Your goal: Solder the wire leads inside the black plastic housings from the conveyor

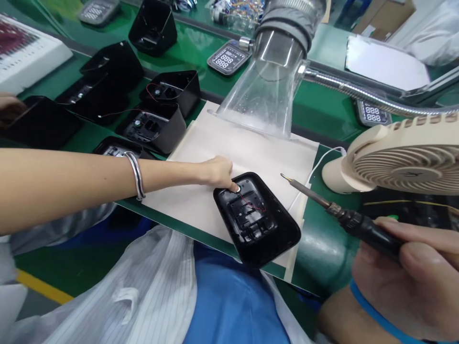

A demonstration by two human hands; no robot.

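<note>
**L hand on round part in shell, R hand w/ iron**

L hand (218, 173) is curled, w/ a fingertip down on the small round part (238, 189) at the far L corner of the black shell (283, 229); can't tell if it also pinches the part. Shell lies open side up over the beige sheet (204, 138) on the green bench (322, 253), its near end at the bench's front edge. A thin red wire (258, 207) runs from by the round part across the shell floor.

R hand (405, 267) is closed round the handle of the soldering iron (335, 210), pen-style, R of the shell. Iron tip points far-L, over the sheet's R side, apart from shell & round part. Metal bangle (134, 174) on L wrist, blue band (376, 310) on R.

Beyond the shell, a clear hood (263, 95) hangs over the sheet's far edge. Beige fan (405, 160) stands R, w/ a white cable (317, 165) near its base. Several more black housings (170, 126) sit L of the sheet, a couple w/ red wires showing. Display unit (229, 57) is on the bench past the hood's L side; another (373, 113) is behind the fan. At the far L edge, a co-worker's hand (10, 107) is by a housing; grip unclear.
</note>
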